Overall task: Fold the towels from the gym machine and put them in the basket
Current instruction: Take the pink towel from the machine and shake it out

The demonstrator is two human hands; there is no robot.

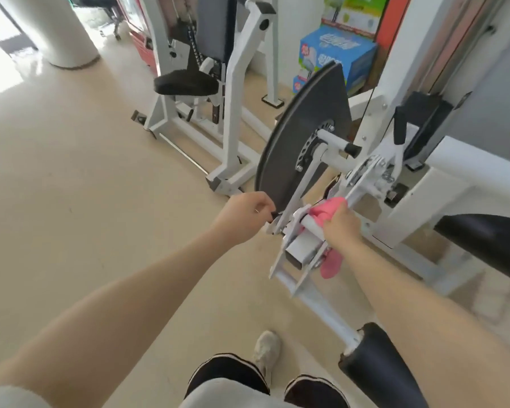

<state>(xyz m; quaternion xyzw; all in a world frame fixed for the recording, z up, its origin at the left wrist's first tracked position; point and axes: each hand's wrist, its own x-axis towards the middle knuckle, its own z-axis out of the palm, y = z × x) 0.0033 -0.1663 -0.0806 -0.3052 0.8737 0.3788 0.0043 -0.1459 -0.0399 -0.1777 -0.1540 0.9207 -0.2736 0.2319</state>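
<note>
A pink towel (326,212) is draped over a white bar of the gym machine (306,248), and one end of it hangs down below the frame near the floor. My right hand (342,228) grips the bunched upper part of the towel on the bar. My left hand (245,214) is curled round a small black knob at the left side of the same frame, beside the big grey disc (301,136). No basket is in view.
A second white machine with a black seat (186,82) stands behind on the left. A black padded roller (377,366) juts out at lower right, a black bench pad (483,240) at right. Blue boxes (336,54) sit by the wall. Beige floor spreads left.
</note>
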